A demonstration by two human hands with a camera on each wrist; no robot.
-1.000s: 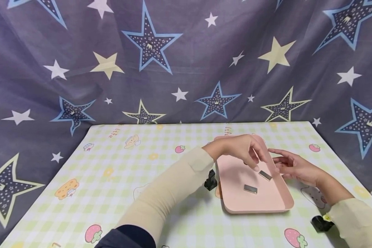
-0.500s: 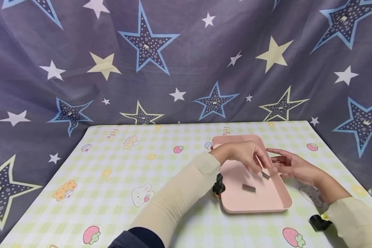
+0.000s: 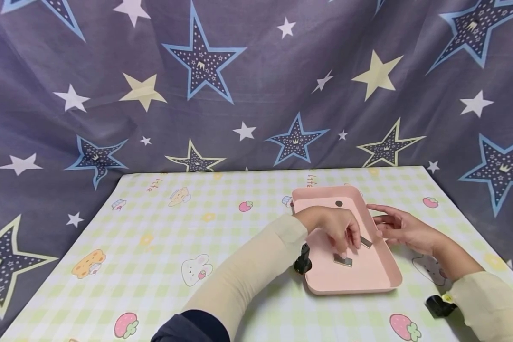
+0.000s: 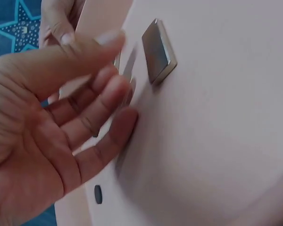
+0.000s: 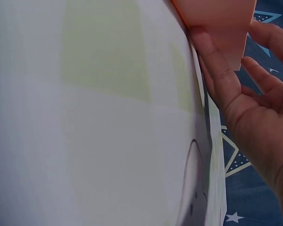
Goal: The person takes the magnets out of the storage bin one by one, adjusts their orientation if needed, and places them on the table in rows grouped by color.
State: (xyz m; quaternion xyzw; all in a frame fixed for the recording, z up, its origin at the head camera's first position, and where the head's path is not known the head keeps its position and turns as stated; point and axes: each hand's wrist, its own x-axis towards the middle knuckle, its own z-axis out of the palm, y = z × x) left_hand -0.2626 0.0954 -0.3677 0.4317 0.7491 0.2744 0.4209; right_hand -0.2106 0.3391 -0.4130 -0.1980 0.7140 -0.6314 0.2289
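Observation:
A shallow pink tray [image 3: 350, 288] lies on the table. My left hand [image 3: 335, 225] is over its middle, fingers loosely curled and pointing down. Just beyond the thumb and fingertips is a shiny rectangular metal block [image 3: 343, 261]. In the left wrist view this block [image 4: 159, 52] stands apart from the fingers, and nothing shows between them. A second metal block [image 3: 366, 242], partly hidden behind the left fingers, is near the tray's right wall. My right hand [image 3: 408, 232] rests at that wall from outside, with a fingertip touching it in the right wrist view [image 5: 262, 103].
A small dark round disc [image 3: 339, 203] lies in the tray's far end. The tray stands on a checked tablecloth [image 3: 239, 237] with printed cartoon figures. A star-patterned curtain [image 3: 256, 85] hangs behind the table. Black wrist cameras sit at both wrists.
My left hand has lowered into the tray, moving first toward the right-hand block, then back toward the nearer one. The dark disc has come into sight. My right hand stays at the wall.

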